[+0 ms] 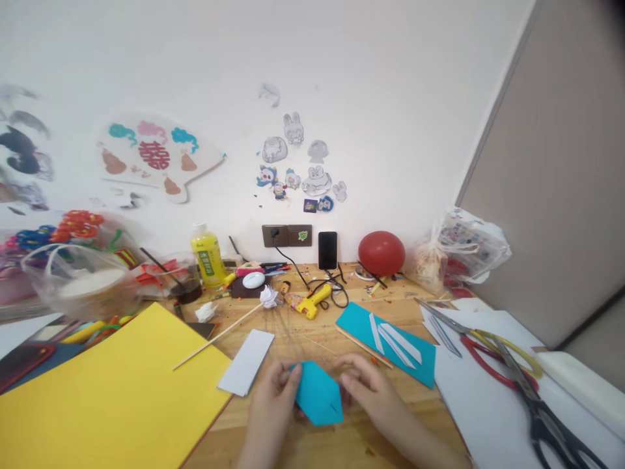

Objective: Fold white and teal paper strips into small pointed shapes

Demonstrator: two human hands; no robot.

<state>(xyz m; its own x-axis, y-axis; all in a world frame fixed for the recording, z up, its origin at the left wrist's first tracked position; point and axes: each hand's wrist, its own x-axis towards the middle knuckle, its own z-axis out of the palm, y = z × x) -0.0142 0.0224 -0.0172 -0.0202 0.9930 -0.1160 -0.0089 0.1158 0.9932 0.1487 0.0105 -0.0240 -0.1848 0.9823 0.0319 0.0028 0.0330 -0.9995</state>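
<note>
A folded piece of blue paper [319, 395] with a small dark mark near its lower right corner is held low over the wooden table. My left hand [277, 391] pinches its upper left edge, thumb on top. On the other side, my right hand [365, 384] has its fingers curled at the paper's right edge. A stack of white paper strips [246, 362] lies left of my left hand. Beyond my right hand is a blue sheet [359, 319] with several narrow folded white strips [400, 343] on it.
Yellow card [112, 391] covers the left side. Scissors [530, 384] lie on white sheets at the right. Farther back are a yellow glue gun [313, 302], a stick with a white paper flower [268, 297], a bottle [208, 257], a phone [327, 251] and a red balloon [381, 253].
</note>
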